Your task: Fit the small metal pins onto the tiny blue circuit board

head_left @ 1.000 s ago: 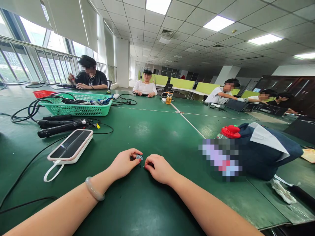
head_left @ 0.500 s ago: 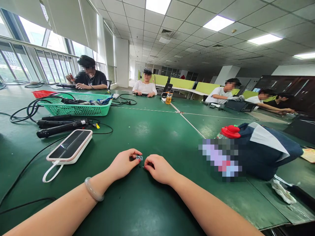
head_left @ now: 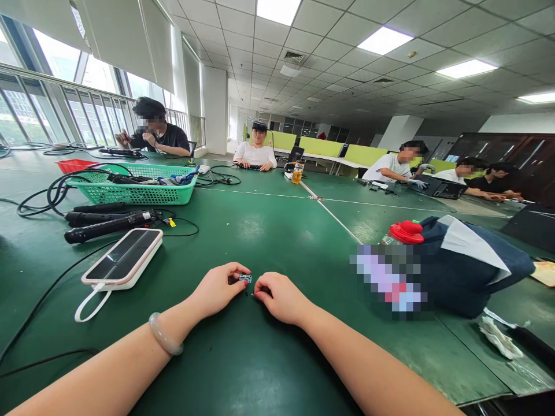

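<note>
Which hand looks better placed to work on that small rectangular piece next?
Probably the right hand: it is close beside the small rectangular piece, fingers pinched together, while the left hand already grips the piece and can steady it.

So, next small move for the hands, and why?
Probably ease the bare right hand toward the small, rectangular, grey-blue piece: the bare left hand pinches it, while the right fingertips are curled close by, apart from it. Anything they hold is too small to identify.
</note>
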Action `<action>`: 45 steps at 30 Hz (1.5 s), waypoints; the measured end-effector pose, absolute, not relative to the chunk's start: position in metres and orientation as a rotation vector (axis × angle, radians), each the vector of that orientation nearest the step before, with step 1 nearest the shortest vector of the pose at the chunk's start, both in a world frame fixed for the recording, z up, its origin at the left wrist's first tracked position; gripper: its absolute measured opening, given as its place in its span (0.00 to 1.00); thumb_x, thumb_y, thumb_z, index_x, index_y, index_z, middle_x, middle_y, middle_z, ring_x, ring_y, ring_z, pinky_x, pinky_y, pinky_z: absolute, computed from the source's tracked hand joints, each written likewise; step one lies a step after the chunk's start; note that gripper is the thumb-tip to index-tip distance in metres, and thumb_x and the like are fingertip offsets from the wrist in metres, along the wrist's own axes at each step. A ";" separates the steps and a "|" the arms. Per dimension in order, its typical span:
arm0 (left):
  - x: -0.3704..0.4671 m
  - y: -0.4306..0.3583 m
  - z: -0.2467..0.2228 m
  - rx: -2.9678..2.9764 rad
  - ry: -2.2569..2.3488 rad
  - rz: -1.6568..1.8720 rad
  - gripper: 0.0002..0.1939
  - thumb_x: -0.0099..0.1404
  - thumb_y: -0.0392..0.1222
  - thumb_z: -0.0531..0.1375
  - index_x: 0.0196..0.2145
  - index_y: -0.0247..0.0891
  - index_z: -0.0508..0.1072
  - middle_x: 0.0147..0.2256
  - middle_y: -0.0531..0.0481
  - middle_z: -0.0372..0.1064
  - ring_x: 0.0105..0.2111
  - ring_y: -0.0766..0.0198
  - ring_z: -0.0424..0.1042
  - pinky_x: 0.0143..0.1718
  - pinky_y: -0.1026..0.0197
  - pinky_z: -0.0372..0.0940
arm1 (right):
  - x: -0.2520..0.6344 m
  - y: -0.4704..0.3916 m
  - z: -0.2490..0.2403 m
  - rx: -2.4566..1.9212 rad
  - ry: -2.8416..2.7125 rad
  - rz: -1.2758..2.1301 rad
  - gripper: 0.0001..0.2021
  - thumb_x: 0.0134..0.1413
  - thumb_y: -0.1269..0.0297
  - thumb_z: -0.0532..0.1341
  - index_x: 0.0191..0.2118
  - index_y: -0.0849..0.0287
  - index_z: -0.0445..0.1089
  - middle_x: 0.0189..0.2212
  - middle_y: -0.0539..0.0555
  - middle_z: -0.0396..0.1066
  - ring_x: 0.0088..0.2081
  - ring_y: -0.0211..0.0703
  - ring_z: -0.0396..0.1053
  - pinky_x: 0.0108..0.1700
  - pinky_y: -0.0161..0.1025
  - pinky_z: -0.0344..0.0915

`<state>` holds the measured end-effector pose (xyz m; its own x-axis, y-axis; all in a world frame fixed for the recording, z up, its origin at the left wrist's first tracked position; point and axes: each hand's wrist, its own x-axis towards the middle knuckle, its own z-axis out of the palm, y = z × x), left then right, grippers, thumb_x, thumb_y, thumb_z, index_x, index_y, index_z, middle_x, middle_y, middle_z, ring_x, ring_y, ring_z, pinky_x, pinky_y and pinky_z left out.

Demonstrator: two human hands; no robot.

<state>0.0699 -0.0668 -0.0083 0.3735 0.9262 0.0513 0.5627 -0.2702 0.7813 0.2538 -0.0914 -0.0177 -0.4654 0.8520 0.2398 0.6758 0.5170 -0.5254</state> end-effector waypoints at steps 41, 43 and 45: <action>0.070 -0.067 -0.009 1.950 1.264 0.691 0.15 0.54 0.47 0.55 0.39 0.41 0.71 0.31 0.52 0.71 0.33 0.61 0.70 0.36 0.61 0.63 | 0.255 -0.090 -0.020 -1.234 -2.298 0.496 0.07 0.49 0.77 0.58 0.26 0.60 0.64 0.26 0.48 0.65 0.31 0.35 0.61 0.35 0.33 0.57; 0.070 -0.067 -0.009 1.952 1.267 0.691 0.15 0.54 0.47 0.55 0.39 0.41 0.71 0.31 0.52 0.71 0.33 0.61 0.70 0.36 0.61 0.63 | 0.255 -0.090 -0.020 -1.232 -2.297 0.493 0.07 0.49 0.77 0.58 0.26 0.60 0.64 0.26 0.48 0.65 0.31 0.35 0.61 0.36 0.33 0.57; 0.070 -0.067 -0.009 1.955 1.270 0.685 0.15 0.54 0.46 0.55 0.39 0.41 0.71 0.31 0.52 0.71 0.32 0.61 0.70 0.36 0.61 0.63 | 0.255 -0.090 -0.021 -1.233 -2.294 0.496 0.07 0.49 0.77 0.58 0.26 0.60 0.65 0.26 0.48 0.65 0.31 0.36 0.61 0.36 0.33 0.57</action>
